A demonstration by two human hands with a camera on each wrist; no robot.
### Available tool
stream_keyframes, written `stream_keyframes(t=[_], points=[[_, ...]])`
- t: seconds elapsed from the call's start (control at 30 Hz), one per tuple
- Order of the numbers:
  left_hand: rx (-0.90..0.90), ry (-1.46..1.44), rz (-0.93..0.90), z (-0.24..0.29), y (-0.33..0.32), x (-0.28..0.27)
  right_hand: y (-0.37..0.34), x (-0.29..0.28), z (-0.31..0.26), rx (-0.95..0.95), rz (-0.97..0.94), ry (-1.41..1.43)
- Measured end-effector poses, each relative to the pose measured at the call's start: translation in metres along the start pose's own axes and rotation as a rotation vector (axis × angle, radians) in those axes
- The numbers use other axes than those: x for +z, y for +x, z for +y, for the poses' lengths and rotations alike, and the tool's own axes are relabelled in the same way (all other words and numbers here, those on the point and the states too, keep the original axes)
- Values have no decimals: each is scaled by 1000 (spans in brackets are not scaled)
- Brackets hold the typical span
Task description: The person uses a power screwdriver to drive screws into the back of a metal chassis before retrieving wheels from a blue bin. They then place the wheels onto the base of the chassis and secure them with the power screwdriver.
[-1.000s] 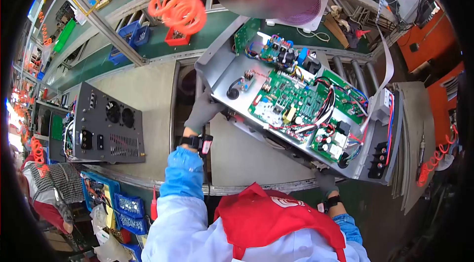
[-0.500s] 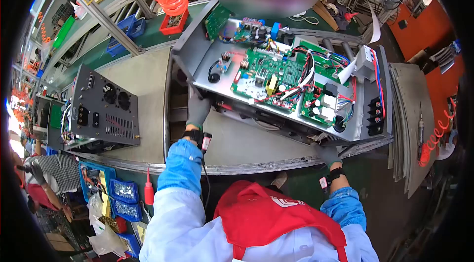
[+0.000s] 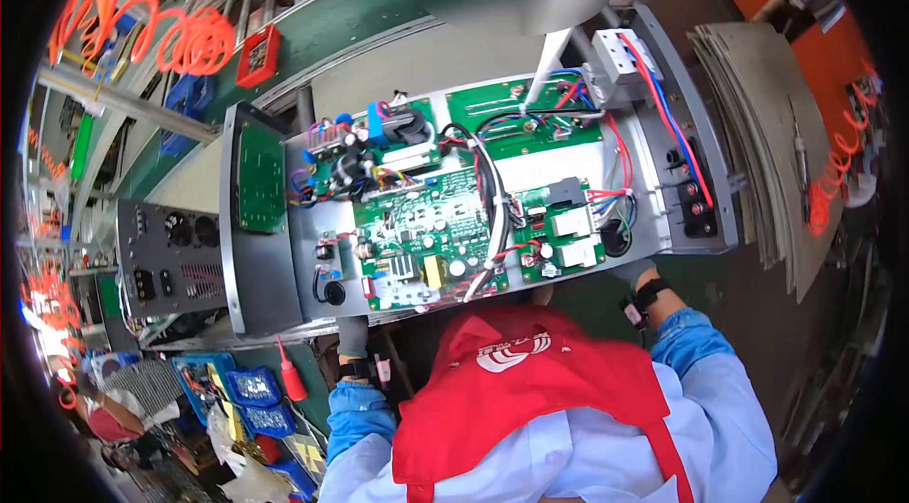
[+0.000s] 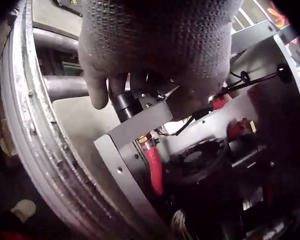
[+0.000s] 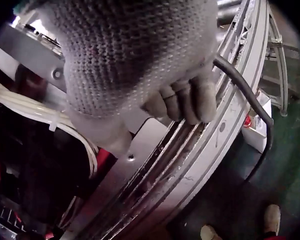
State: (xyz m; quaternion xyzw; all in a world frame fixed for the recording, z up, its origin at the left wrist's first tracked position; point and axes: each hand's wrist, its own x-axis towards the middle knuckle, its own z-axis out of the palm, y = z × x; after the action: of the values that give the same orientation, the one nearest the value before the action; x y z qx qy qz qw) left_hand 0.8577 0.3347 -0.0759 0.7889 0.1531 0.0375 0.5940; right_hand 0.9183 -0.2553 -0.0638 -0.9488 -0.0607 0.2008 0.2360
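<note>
An open grey metal chassis (image 3: 301,261) stretches across the front of the head view, its green circuit boards (image 3: 421,224) and wiring facing up. My gloved left hand (image 3: 353,336) is under its near left edge, partly hidden there. In the left wrist view the left hand (image 4: 155,45) curls its fingers over a grey bracket beside a black cylindrical fitting (image 4: 127,105). At the near right edge sits my gloved right hand (image 3: 632,270). The right wrist view shows the right hand (image 5: 140,60) gripping a grey metal edge (image 5: 135,150), thumb inside and fingers bent outside, close to the bench rail (image 5: 190,165).
A second grey unit (image 3: 170,257) with fans stands at the left, close to the chassis. A red parts bin (image 3: 258,58) and coiled orange hoses (image 3: 194,39) are beyond. Flat panels (image 3: 757,143) lean at the right. Blue screw trays (image 3: 256,387) and a red bottle (image 3: 291,373) are front left.
The chassis has swung from a slant to nearly level across the view and shifted left, towards the second unit and my body. Both hands moved with it; the head view has turned too.
</note>
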Motion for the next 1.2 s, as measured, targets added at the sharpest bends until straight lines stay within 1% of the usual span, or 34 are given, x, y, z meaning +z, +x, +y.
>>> stream_keyframes(t=[0.07,0.2,0.23,0.27,0.3,0.33,0.37,0.4,0.47,0.5,0.53,0.57,0.6,0.63,0.67,0.7,0.77,0.8,0.83,0.87,0.9,0.93,1.0,1.03,1.07,1.1,1.13,1.17,1.2], points=[[-44,-133,16,-15,5,7,3,-1,-3,-18,8,19],[-71,-314,49,-34,14,22,14,-1,-9,-61,5,32],[-77,-345,50,-35,17,23,17,-2,-9,-56,-13,-57],[-82,-371,43,-35,21,23,18,3,-6,-86,21,-120],[-98,-399,39,-32,25,22,19,0,-9,-73,20,-148],[-116,-424,43,-17,27,24,22,-6,-18,-62,23,-174],[-171,-456,70,0,21,24,17,-14,-28,-49,24,-126],[-60,-286,68,3,19,22,10,-23,-37,-31,31,-35],[535,892,-115,39,8,-4,-17,-32,-56,9,33,160],[432,923,-199,33,6,-20,-32,-41,-70,107,5,189],[180,838,-279,60,-5,-27,-48,-52,-84,207,-25,219],[-56,488,-189,100,-22,-21,-66,-66,-95,148,-29,124],[-173,244,-151,117,-29,-16,-80,-87,-112,188,-101,136],[-281,0,-88,133,-37,-12,-91,-86,-110,186,-27,187],[-369,-122,-71,125,-43,-24,-101,-80,-106,182,44,239],[-456,-244,-43,129,-50,-31,-108,-77,-101,213,38,258],[-468,-268,-54,132,-58,-40,-119,-74,-93,279,11,286],[-480,-253,-40,159,-68,-35,-122,-81,-94,291,7,321],[-462,-158,-8,189,-75,-20,-125,-90,-97,307,-4,353],[-445,-68,23,209,-77,-7,-127,-95,-98,323,-15,380],[-341,-106,-24,198,-73,-10,-127,-96,-95,283,17,413],[-280,-131,-10,191,-67,-6,-124,-101,-94,273,42,446],[-182,83,93,186,-55,-6,-117,-109,-104,253,85,519],[-128,47,65,188,-47,-3,-115,-118,-114,187,138,606],[-65,9,38,193,-35,1,-109,-122,-116,163,190,581],[58,-51,88,200,-28,13,-102,-124,-117,139,244,558],[39,-21,71,198,-15,9,-95,-126,-119,117,300,536],[21,6,53,190,0,1,-87,-129,-122,74,356,582],[3,30,34,188,13,-1,-76,-130,-120,94,361,553]])
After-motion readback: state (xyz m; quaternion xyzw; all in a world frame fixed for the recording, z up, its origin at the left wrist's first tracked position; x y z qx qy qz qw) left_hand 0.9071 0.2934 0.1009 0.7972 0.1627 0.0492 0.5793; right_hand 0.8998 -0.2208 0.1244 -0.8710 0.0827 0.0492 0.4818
